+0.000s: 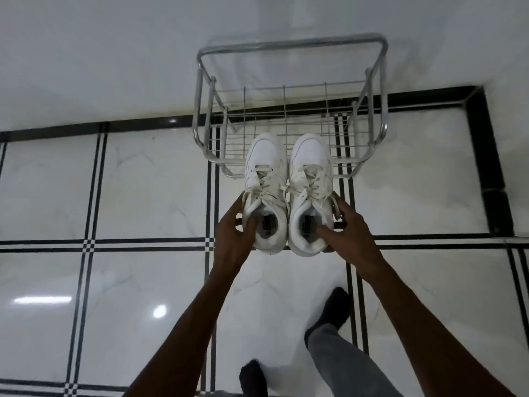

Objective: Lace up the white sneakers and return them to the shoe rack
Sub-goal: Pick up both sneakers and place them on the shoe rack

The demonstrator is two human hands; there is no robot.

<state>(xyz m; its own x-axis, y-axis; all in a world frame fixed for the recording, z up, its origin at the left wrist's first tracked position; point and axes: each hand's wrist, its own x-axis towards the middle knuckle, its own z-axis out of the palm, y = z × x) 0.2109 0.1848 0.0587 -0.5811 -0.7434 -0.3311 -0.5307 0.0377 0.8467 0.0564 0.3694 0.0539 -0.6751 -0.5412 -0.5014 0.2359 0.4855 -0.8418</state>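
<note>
Sneakers, white, one pair, laced, held side by side in the air. I have the left sneaker (pixel 264 193) in my left hand (pixel 233 233) and the right sneaker (pixel 310 193) in my right hand (pixel 350 224); on each, the thumb hooks inside the collar and the fingers curl round the outer heel. Long axes run straight away from me, toes over the front rail of the wire shoe rack (pixel 292 110), heels towards me. Rack: lower shelf holds nothing that I can see. Both hands equally near it; I judge a forward, downward placement remains.

No readable text; dark insole labels (pixel 308 224) inside white sneakers (pixel 310 179) too blurred.
</note>
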